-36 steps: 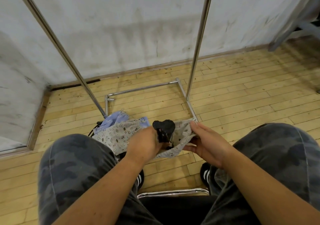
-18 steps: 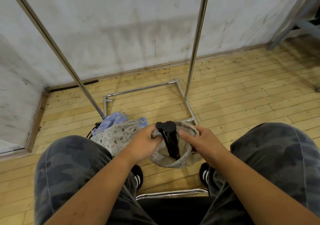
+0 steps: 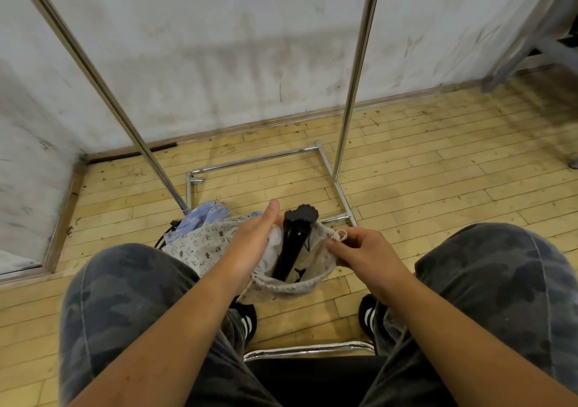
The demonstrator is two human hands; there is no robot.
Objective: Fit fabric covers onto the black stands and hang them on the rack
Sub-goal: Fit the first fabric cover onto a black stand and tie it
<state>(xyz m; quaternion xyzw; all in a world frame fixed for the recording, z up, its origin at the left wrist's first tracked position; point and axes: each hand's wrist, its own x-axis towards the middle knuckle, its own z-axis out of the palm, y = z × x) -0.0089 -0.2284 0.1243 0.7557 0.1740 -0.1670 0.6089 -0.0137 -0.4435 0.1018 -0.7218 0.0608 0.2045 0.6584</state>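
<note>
Since a moment before, the left hand had stuck its thumb out straight. Its other fingers hid behind the grey cover, so its grip could not be told. The right hand pinched the cover's rim. The black stand stood inside the cover, between the knees. It looked best to pull both sides up evenly.

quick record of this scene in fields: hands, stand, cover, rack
fabric cover: grey, mouth held open
black stand: tilted, lower part inside the fabric cover, head sticking out
left hand: against the cover's left side, thumb straight, fingers hidden
right hand: pinches the cover's rim
rack: metal poles on a floor frame, just ahead
spare covers: heaped beside the rack's base
</note>
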